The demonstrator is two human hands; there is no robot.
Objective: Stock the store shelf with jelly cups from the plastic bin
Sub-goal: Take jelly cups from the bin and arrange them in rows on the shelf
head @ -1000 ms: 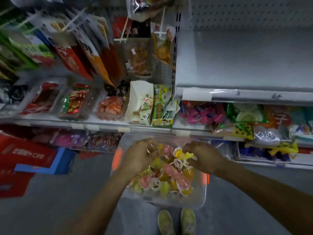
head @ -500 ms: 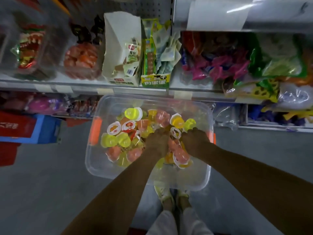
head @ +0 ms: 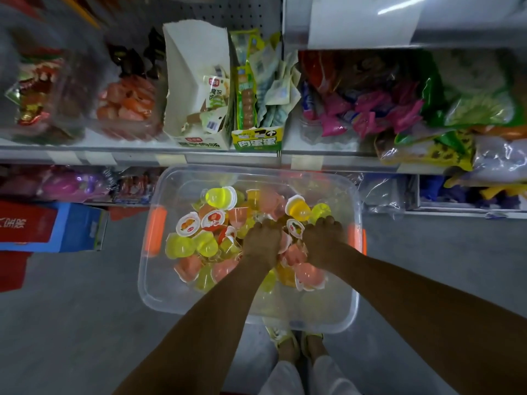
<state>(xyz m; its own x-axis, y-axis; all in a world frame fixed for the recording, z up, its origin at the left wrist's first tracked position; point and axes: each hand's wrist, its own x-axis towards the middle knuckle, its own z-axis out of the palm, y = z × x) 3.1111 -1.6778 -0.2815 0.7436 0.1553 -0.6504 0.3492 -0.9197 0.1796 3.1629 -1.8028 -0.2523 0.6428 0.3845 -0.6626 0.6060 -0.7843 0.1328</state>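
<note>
1. The plastic bin [head: 154, 280] is seen at the centre of the frame, just under the front edge of the snack shelf [head: 199, 158]. Compared with a second ago, the view is tipped downward and more of the bin is taken in.
2. The jelly cups [head: 219, 198] are heaped inside the bin, mostly in its upper and middle part. None is seen lying on a shelf.
3. The left hand [head: 262, 241] and the right hand [head: 323, 238] are pushed knuckles-up into the right half of the heap, just beside each other. A second ago they were held higher on the heap and wider apart.
4. The fingers of both hands are turned down and hidden among the cups, so whether any cup is gripped cannot be told.
5. Against half a second ago, hardly anything is shifted: both hands are kept at the same spot.
6. A gathering step is judged to be in hand. The carry to the shelf is not yet begun, and only the front edge of the upper shelf [head: 470, 27] is shown at upper right.
</note>
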